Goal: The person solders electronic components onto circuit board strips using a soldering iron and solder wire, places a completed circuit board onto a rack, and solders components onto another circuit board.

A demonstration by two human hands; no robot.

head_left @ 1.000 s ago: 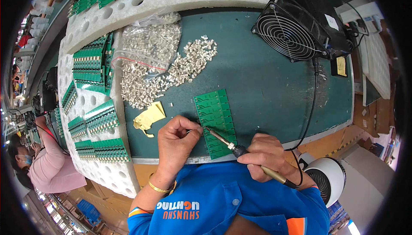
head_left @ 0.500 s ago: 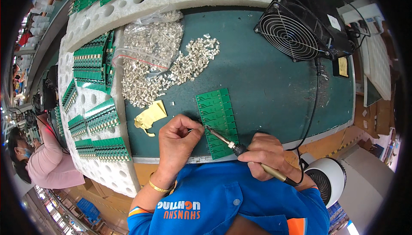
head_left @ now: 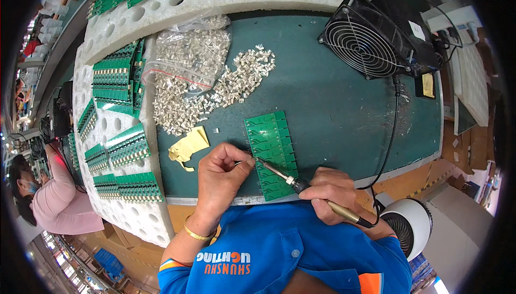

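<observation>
The board (head_left: pixel 269 132) lies on the tabletop (head_left: pixel 333 117), long axis near-to-far, just right of the left hand's (head_left: pixel 221 175) pinched fingers, any contents unclear, the right hand (head_left: pixel 334 191) grasping the iron (head_left: pixel 277 172)

A soldering iron (head_left: pixel 291 179), circuit boards (head_left: pixel 273 139) and heaped connectors (head_left: pixel 243 78) mark an electronics workshop.

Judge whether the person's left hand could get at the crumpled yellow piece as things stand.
Probably yes: the yellow piece lies on the tabletop just left of the left hand, with nothing visible between them, though that hand is pinched at the circuit board.
</observation>
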